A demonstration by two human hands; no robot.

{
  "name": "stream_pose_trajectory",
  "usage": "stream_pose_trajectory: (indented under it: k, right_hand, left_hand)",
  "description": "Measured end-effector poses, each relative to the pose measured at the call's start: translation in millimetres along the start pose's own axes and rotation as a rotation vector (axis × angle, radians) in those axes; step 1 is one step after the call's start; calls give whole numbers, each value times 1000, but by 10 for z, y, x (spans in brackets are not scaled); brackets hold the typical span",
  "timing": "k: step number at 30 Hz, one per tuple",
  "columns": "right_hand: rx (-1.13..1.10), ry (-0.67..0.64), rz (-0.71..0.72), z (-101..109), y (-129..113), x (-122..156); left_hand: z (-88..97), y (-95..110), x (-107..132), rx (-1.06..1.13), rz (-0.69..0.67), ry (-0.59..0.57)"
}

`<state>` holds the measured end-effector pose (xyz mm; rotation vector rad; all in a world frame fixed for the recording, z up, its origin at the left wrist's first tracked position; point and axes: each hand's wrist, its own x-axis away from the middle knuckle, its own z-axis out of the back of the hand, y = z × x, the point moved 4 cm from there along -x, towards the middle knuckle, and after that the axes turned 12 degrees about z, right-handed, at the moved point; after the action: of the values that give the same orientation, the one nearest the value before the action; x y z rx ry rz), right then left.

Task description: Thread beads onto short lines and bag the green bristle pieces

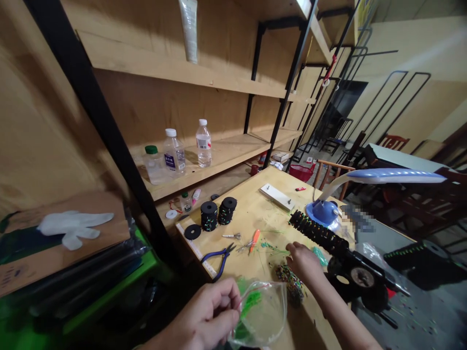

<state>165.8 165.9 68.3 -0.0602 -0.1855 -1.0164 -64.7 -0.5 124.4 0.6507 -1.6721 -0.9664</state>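
My left hand [207, 313] is low in the view, its fingers pinched on the rim of a clear plastic bag [264, 311] that holds green strands. My right hand [302, 261] reaches forward over the wooden table [255, 209], fingers curled down onto green strands and a pile of small multicoloured beads [290, 281]. I cannot make out whether the right fingers hold anything. Just beyond the right hand lies a long black studded spool [317, 232] on a black device [359, 277].
Blue-handled pliers [219, 256], an orange tool [254, 239], black thread spools [218, 212] and a white block [277, 196] lie on the table. A blue desk lamp [324, 211] stands at the right. Bottles [174, 153] sit on the wooden shelf. A white glove [73, 226] lies at left.
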Motion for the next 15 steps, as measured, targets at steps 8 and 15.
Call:
stream_pose_trajectory:
  k: [8, 15]
  right_hand:
    - [86, -181, 183, -79, 43, -305]
    - [97, -182, 225, -149, 35, -361]
  left_hand:
    - [54, -62, -3, 42, -31, -26]
    - [40, -17, 9, 48, 37, -49]
